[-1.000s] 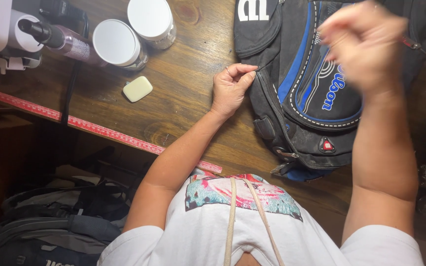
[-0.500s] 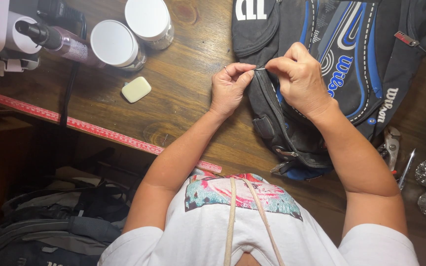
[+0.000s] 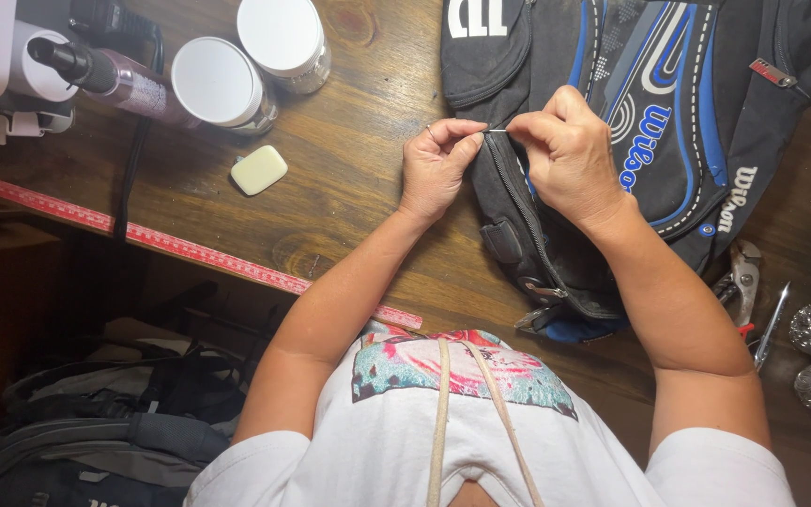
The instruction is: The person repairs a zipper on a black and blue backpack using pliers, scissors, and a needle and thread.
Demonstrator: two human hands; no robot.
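**Both hands pinching at the backpack seam**

The wooden bench (image 3: 359,207) is carrying all items and is filling most of the view. A black and blue backpack (image 3: 668,122) is lying on its upper right area, with one black edge facing the person. A red measuring tape (image 3: 171,242) is running along the near bench edge at left. Two jars with white lids (image 3: 220,83) are standing near the top left, beside a dark spray bottle (image 3: 114,80). A pale rounded block (image 3: 259,170) is lying just below the jars.

The right hand (image 3: 570,155) is resting on the backpack, fingers closed in a pinch on a thin needle-like item (image 3: 497,130); its exact kind cannot be told. The left hand (image 3: 438,164) is sitting just beside the backpack edge, thumb and forefinger pinched together close to the same item. The two hands are nearly touching.
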